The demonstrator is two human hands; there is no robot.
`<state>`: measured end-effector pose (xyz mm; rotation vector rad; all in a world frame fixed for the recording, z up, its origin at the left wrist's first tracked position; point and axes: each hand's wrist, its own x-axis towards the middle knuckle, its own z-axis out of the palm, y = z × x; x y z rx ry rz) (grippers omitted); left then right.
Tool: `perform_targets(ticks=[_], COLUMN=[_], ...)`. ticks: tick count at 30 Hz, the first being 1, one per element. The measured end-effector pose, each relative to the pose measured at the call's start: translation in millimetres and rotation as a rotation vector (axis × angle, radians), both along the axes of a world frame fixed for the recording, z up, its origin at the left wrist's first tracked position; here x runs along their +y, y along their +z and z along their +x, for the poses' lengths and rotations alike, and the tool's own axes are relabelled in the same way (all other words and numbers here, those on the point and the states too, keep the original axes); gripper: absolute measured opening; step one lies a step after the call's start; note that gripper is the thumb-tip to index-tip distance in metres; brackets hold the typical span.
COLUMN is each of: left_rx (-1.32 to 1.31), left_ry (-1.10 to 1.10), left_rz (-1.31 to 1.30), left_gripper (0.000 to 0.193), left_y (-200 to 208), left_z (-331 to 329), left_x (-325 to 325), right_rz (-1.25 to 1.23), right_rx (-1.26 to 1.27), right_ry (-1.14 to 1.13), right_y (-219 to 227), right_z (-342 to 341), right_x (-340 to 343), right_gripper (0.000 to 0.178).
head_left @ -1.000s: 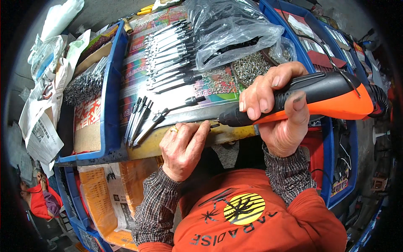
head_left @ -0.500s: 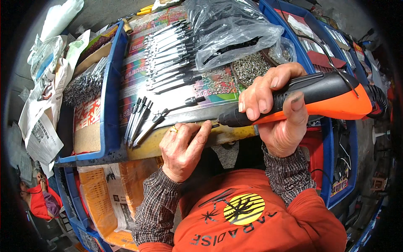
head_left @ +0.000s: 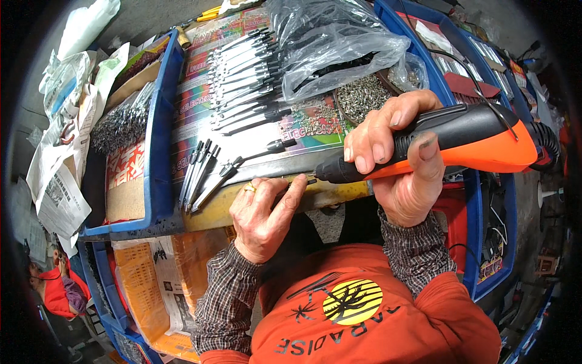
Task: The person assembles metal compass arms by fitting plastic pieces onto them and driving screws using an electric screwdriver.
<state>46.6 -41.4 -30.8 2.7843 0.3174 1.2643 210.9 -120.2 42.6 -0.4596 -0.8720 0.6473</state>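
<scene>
My right hand [head_left: 407,159] is wrapped round an orange and black electric screwdriver [head_left: 467,138], held level with its nose pointing left. My left hand [head_left: 265,212] is closed in a pinch at the table's front edge, its index fingertip almost at the tool's tip. What it pinches is mostly hidden; a short dark end [head_left: 311,181] shows just past the fingertips. Left of this hand lie several slim silver rods with black ends [head_left: 199,173] in a loose bunch. A longer row of similar silver and black rods [head_left: 245,79] covers the mat behind.
Small metal screws [head_left: 362,98] are heaped beside a clear plastic bag [head_left: 339,51]. Blue trays [head_left: 160,139] flank the work area; the left one holds thin rods. An orange basket [head_left: 136,285] is below the table. The tool's black cord [head_left: 544,145] trails right. Another person [head_left: 60,288] is far left.
</scene>
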Motion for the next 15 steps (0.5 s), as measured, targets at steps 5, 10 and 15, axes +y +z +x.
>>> perform_targets(ticks=[5,10,15], left_rx=[0.015,-0.019,-0.051], left_ry=[-0.005,0.014,0.033], left_rz=[-0.020,-0.060,-0.074], left_gripper=[0.045,0.037,0.030], left_y=[3.0,3.9,3.4], left_z=[1.0,3.1,3.3], left_x=[-0.4,-3.2,-3.2], right_rz=[-0.006,0.003,-0.069], right_rx=[-0.003,0.009,-0.074], right_ry=[-0.006,0.004,-0.035], right_y=[-0.4,-0.9,2.0], right_z=[0.1,-0.3,1.3], right_x=[-0.1,1.1,-1.5], right_gripper=[0.034,0.033,0.033])
